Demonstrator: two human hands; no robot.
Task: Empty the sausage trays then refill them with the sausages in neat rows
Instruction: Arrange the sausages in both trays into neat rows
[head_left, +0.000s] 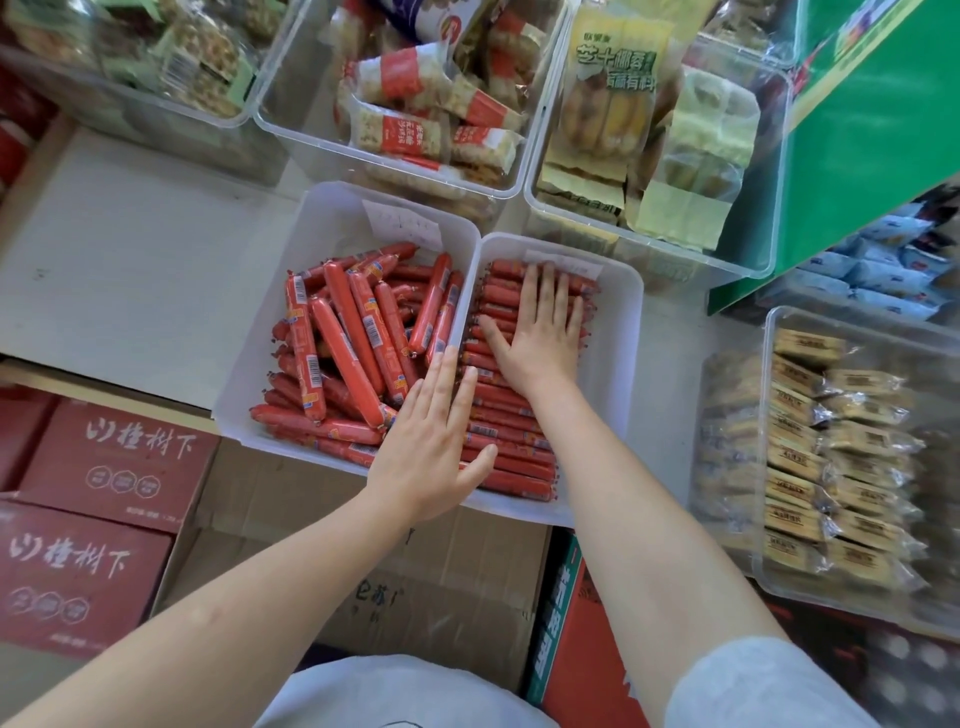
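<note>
Two white sausage trays sat side by side: the left tray (332, 218) held a jumbled pile of red sausages (358, 332), the right tray (615, 332) one neat row (511, 415), too many to count. The left hand (434, 452) and the right hand (540, 332) both lay flat, fingers straight, pressing on that row and gripping nothing.

This looks like a small grocery shop's snack shelf. Beyond the hands, clear plastic bins (387, 98) hold wrapped snack bars, with a paper label, perhaps a price tag (402, 224). Below the left forearm sit stacked red printed cardboard cartons (104, 462).
</note>
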